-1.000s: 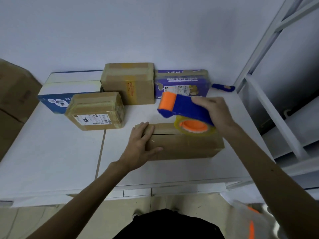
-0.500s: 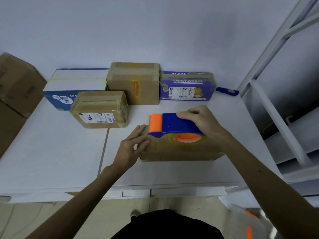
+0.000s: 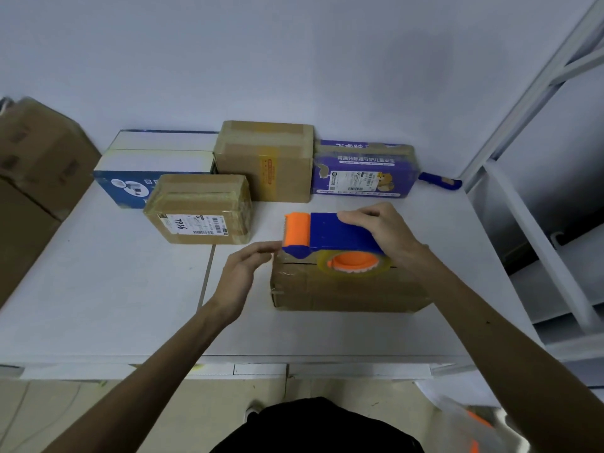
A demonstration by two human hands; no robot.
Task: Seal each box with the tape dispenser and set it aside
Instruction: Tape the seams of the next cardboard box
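Note:
A brown cardboard box (image 3: 343, 289) lies on the white table (image 3: 114, 289), in front of me and slightly right. On its top sits the blue and orange tape dispenser (image 3: 330, 235), its orange roller at the box's left end and its tape roll (image 3: 354, 263) over the top seam. My right hand (image 3: 385, 235) grips the dispenser's blue handle. My left hand (image 3: 245, 273) is at the box's left end with fingers straight, its fingertips by the top left corner under the roller.
Behind stand a taped brown box with a label (image 3: 199, 209), a taller brown box (image 3: 264, 160), a blue and white carton (image 3: 147, 168) and a purple package (image 3: 364, 170). A blue tool (image 3: 439, 182) lies at the back right. Large cartons (image 3: 36, 168) stand left; a white metal frame (image 3: 523, 207) right.
My right hand brought the dispenser down from above onto the box top, roller at the left end. My left hand came off the box top and moved to its left end.

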